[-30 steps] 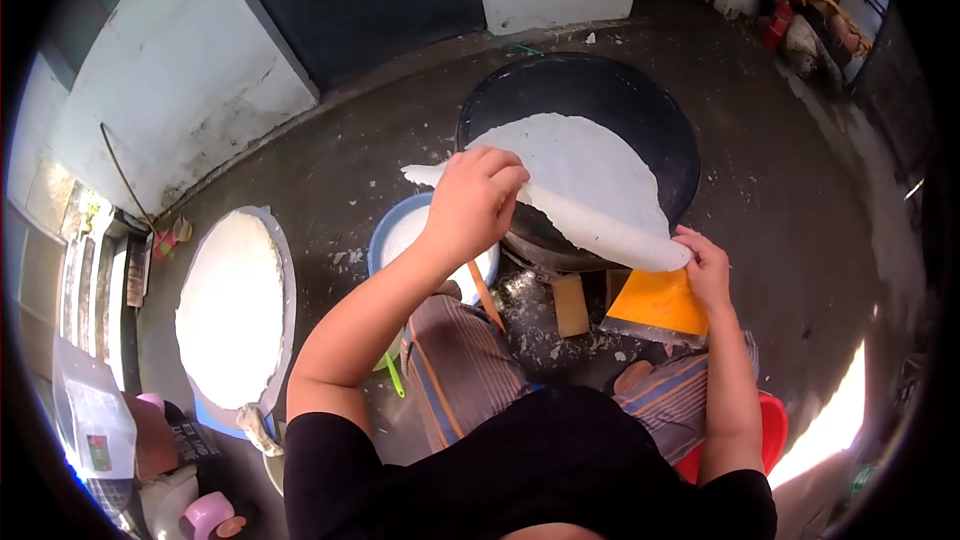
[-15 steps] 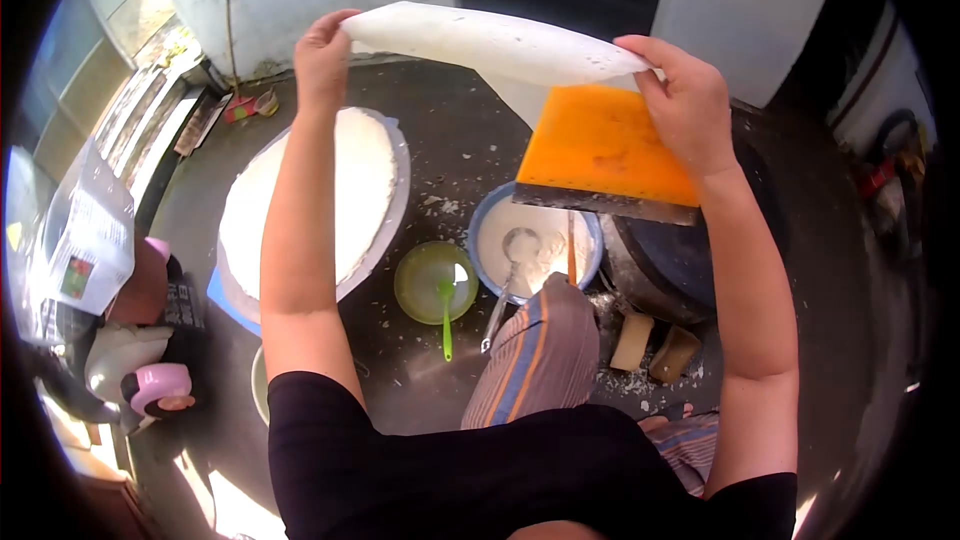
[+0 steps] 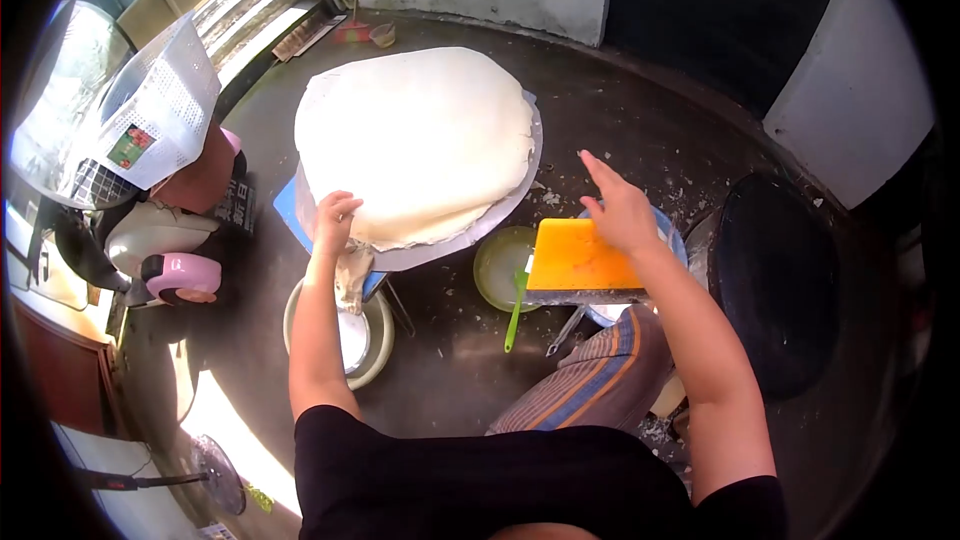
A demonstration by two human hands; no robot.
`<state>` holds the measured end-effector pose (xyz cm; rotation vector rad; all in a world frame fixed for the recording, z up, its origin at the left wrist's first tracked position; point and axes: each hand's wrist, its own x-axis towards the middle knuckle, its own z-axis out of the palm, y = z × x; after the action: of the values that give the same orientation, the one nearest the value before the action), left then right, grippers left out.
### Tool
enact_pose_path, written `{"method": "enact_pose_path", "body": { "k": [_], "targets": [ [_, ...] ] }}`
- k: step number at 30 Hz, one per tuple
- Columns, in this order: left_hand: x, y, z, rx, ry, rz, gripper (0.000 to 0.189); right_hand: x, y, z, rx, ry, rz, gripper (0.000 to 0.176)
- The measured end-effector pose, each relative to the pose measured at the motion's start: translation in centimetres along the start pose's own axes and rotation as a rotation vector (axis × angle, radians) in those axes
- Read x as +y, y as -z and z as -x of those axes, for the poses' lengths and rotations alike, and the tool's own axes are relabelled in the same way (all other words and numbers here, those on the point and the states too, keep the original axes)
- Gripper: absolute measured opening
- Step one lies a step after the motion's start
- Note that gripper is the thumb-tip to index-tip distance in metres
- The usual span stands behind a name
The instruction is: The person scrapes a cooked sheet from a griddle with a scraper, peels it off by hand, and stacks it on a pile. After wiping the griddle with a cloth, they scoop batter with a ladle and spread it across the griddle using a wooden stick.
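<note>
A round stack of thin white sheets [image 3: 415, 130] lies on a covered round board [image 3: 515, 215] in front of me. My left hand [image 3: 334, 222] is at the near left edge of the stack, with its fingers loosely bent and no sheet seen hanging from them. In my right hand [image 3: 622, 218] is an orange scraper [image 3: 580, 255] with a dark straight edge; it hangs below the palm while the thumb and index finger are spread. Beneath the scraper stands a blue-rimmed bowl [image 3: 672, 230], mostly hidden. Beside it sits a green bowl [image 3: 490, 265] with a green spoon [image 3: 516, 315].
A round black griddle [image 3: 775, 285] is on the right. Below my left hand stands a pale basin [image 3: 378, 345] with a cloth [image 3: 352, 278] above it. On the left are a white basket [image 3: 165, 105] and a pink helmet [image 3: 183, 278]. White scraps dot the floor.
The white sheet that both hands held up now lies on the stack. My view has turned left, both hands have come down, and the right fingers have let go of the sheet.
</note>
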<state>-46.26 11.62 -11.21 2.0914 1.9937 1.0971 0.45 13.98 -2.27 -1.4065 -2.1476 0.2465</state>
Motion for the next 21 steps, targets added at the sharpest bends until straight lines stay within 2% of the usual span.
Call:
{"method": "enact_pose_path", "body": {
  "k": [1, 3, 6, 7, 8, 10, 11, 12, 14, 15, 16, 18, 19, 20, 21],
  "targets": [
    [-0.4, -0.3, 0.6, 0.001, 0.014, -0.002, 0.031, 1.6, 0.6, 0.6, 0.04, -0.002, -0.005, 0.061],
    [-0.4, -1.3, 1.2, -0.032, 0.116, -0.025, 0.027, 3.8, 2.6, 1.6, -0.002, -0.216, 0.079, 0.057],
    [1.8, -0.4, 1.0, 0.01, 0.113, 0.02, 0.026, 7.0, 5.5, 3.5, 0.02, -0.453, 0.022, 0.05],
    [1.4, -0.4, 0.6, 0.028, 0.255, 0.198, 0.027, 8.2, 5.9, 4.2, 0.051, -0.473, 0.063, 0.05],
    [0.3, -0.5, 0.3, 0.021, 0.259, 0.199, 0.027, 9.1, 6.4, 4.9, 0.062, -0.54, 0.032, 0.049],
    [-1.1, -0.7, 0.0, 0.153, 0.401, 0.433, 0.031, 11.3, 7.0, 6.3, 0.1, -0.623, -0.057, 0.045],
    [-1.0, 0.0, 0.2, 0.077, 0.231, 0.13, 0.028, 12.6, 6.9, 6.9, 0.088, -0.623, -0.056, 0.045],
    [-0.2, 0.4, 0.6, 0.073, 0.243, 0.126, 0.028, 14.0, 6.7, 7.6, 0.14, -0.684, -0.124, 0.043],
    [0.9, 0.9, 1.4, -0.208, 0.119, -0.447, 0.026, 15.8, 6.5, 8.6, 0.182, -0.741, -0.2, 0.042],
    [0.4, 0.4, 1.6, -0.361, 0.19, -0.542, 0.026, 16.2, 6.5, 8.9, 0.209, -0.788, -0.278, 0.04],
    [1.6, 0.7, 1.9, -0.362, 0.202, -0.549, 0.026, 16.5, 6.4, 9.2, 0.236, -0.834, -0.357, 0.038],
    [5.2, 0.6, 2.3, -0.144, 0.099, -0.62, 0.027, 16.6, 6.3, 9.5, 0.239, -0.85, -0.386, 0.036],
    [7.3, 0.3, 2.3, 0.013, 0.009, -0.487, 0.027, 16.4, 6.3, 9.6, 0.247, -0.858, -0.403, 0.036],
    [8.7, -0.5, 2.1, 0.064, -0.075, -0.357, 0.027, 16.4, 6.3, 9.8, 0.253, -0.867, -0.419, 0.036],
    [11.7, -0.7, 2.1, 0.044, -0.064, -0.183, 0.026, 16.6, 6.1, 10.1, 0.248, -0.864, -0.423, 0.036]
  ]
}}
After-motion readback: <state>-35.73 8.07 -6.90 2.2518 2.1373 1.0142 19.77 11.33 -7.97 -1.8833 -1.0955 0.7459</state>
